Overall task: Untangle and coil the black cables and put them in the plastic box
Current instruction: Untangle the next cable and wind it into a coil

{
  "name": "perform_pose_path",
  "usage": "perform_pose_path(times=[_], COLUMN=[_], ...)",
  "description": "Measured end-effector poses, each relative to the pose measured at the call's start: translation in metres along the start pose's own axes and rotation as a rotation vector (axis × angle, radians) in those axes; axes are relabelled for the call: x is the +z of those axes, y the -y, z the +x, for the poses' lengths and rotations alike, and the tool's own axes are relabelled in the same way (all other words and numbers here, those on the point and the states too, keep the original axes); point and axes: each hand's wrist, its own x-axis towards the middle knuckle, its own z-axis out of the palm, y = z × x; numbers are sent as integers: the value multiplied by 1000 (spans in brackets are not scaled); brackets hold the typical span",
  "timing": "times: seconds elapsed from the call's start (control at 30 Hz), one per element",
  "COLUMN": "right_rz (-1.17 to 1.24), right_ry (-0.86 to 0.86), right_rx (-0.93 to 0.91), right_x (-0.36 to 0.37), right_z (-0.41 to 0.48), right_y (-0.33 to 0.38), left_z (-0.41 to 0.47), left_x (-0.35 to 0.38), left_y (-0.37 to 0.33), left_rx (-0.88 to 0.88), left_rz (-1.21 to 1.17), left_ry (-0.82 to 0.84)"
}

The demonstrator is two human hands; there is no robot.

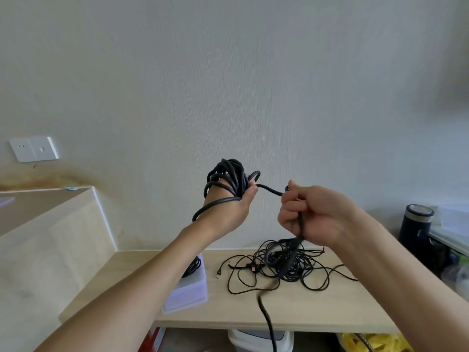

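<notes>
head view: thick cable half coiled, box on desk at left

head camera. both arms are raised in front of a pale wall. the left hand (228,203) is palm-up with a thick black round cable (229,174) looped many times around its fingers; the thumb presses the loops against the palm, and one loop hangs down past the wrist. a single strand of the same cable runs rightward from the left thumb to the right hand (314,214). the right hand is clenched around that strand, which leaves the bottom of the fist, drops blurred toward the desk and trails off the front edge.

on the light wooden desk (337,308), below the right hand, lies a tangled heap of thin black cables (291,266); one loose end with a small plug (218,274) points left. the translucent white plastic box (193,290) sits on the desk well left of the heap, partly hidden by the left forearm. a coiled black cable (195,266) shows inside it.

a dark cylindrical flask (416,224) stands at the right end of the desk. a white wall socket plate (34,148) is at far left.
</notes>
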Motion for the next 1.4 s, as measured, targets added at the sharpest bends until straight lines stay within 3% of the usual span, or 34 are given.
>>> perform_pose_path(times=[0.1, 0.17, 0.27, 0.33, 0.43, 0.5, 0.6, 0.77, 0.8, 0.87, 0.93, 0.97, 1.03, 1.1, 1.13, 1.2, 1.33, 1.4], right_rz=[-15, -300, -1249, -1557, -1816, -1732, -1432, -565, -468, -450, -644, -842, -1310, -1599, -1717, -1958, -2091, -1844], right_ry=[94, 71, -157, -250, -417, -440, -343, -8, 53, 122, 162, 157, 62, -95, -112, -111, -328, -209], right_rx=[109, 7, -672, -1042, -1176, -1130, -942, -103, 15, 78, -22, -168, -576, -956, -1056, -1025, -1228, -1295], right_x=[-4, -8, -16, -22, -32, -33, -24, -34, -40, -56, -63, -63, -63, -64, -62, -66, -63, -63], right_z=[-9, -9, 0, 12, 30, 34, 30, 29, 31, 41, 54, 59, 69, 68, 63, 59, 58, 57], right_y=[12, 13, -2, -7, -1, 4, 6, 29, 32, 31, 23, 16, -1, -11, -15, -21, -36, -50], left_z=[-3, -1, 1, 0, -1, -2, -3, -11, -13, -17, -27, -32, -40, -44, -44, -43, -41, -42], left_x=[-1, -4, -5, -4, 0, 1, -2, -13, -18, -25, -23, -19, -11, -6, -5, -3, 7, 11], left_y=[7, 11, 18, 19, 13, 11, 17, 12, 10, 1, -10, -16, -20, -22, -21, -24, -35, -37], left_rx=[-18, 1, -27, -43, 17, 41, -5, -94, -131, -218, -258, -275, -355, -462, -479, -471, -551, -606], left_rz=[-25, 38, 81, 45, 64, 91, 29, -67, -104, -204, -355, -450, -677, -858, -896, -877, -931, -1000], left_ry=[4, 6, 36, 58, 117, 148, 175, 259, 323, 613, 910, 965, 898, 749, 693, 629, 490, 417])
